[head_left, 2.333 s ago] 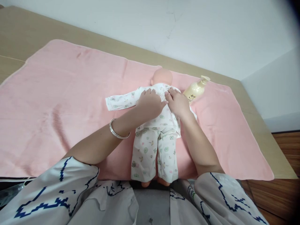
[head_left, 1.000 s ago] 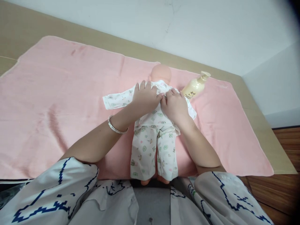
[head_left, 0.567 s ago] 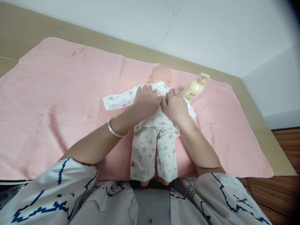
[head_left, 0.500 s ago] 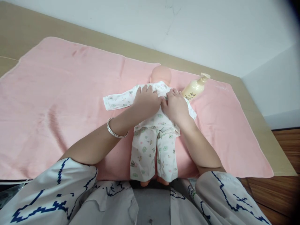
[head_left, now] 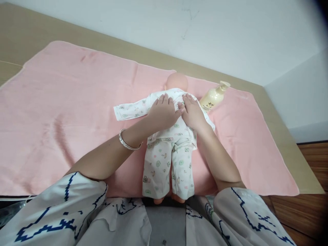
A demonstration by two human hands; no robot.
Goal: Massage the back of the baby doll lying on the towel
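Note:
A baby doll [head_left: 176, 82] lies face down with its head away from me, dressed in a white patterned top [head_left: 170, 131] and matching trousers [head_left: 157, 167]. My left hand [head_left: 164, 112] rests flat on the left side of its upper back, fingers stretched toward the neck. On the right side of the back, my right hand [head_left: 192, 112] lies flat too, fingers extended. The two thumbs come close together over the middle of the back. One sleeve of the top stretches out to the left; the right sleeve is partly hidden behind my right hand.
Under the doll a pink blanket [head_left: 89, 102] covers much of the tan table [head_left: 287, 136]. A pale yellow pump bottle [head_left: 214, 97] lies tilted on the blanket, right of the doll's shoulder. A white wall [head_left: 217, 37] stands behind the table.
Both hands have shifted slightly on the doll's back, and their fingers look straighter and flatter. Cloth bunched near the neck now lies smoother. The bottle has stayed in place.

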